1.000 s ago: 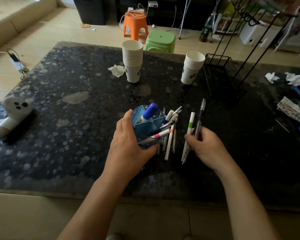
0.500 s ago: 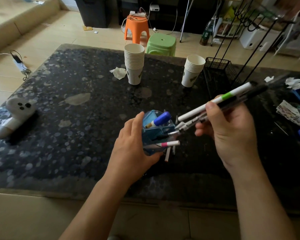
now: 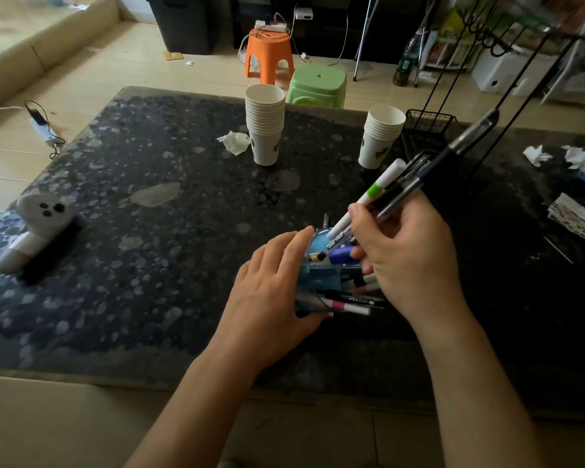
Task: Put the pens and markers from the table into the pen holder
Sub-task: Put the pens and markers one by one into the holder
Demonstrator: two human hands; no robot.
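Observation:
A blue pen holder [image 3: 320, 275] stands near the front middle of the dark speckled table [image 3: 169, 231]. My left hand [image 3: 271, 298] wraps its left side. My right hand [image 3: 406, 258] grips a bunch of pens [image 3: 416, 184], among them a white marker with a green band and dark pens. The bunch slants up to the right, with its lower tips at the holder's top. A blue-capped marker [image 3: 340, 255] sits in the holder. A pink-banded pen [image 3: 347, 307] and a black pen [image 3: 355, 298] stick out by its front right.
Two stacks of paper cups [image 3: 265, 125] [image 3: 380, 136] stand at the back, with a black wire basket [image 3: 429, 130] and rack to the right. A white ghost-faced object [image 3: 31, 228] lies at the left edge. Crumpled tissues and papers [image 3: 578, 217] lie at the right.
My right hand lifted the bunch of pens off the table, swung it up, and has brought its lower tips down to the holder's top. My left hand has stayed on the holder.

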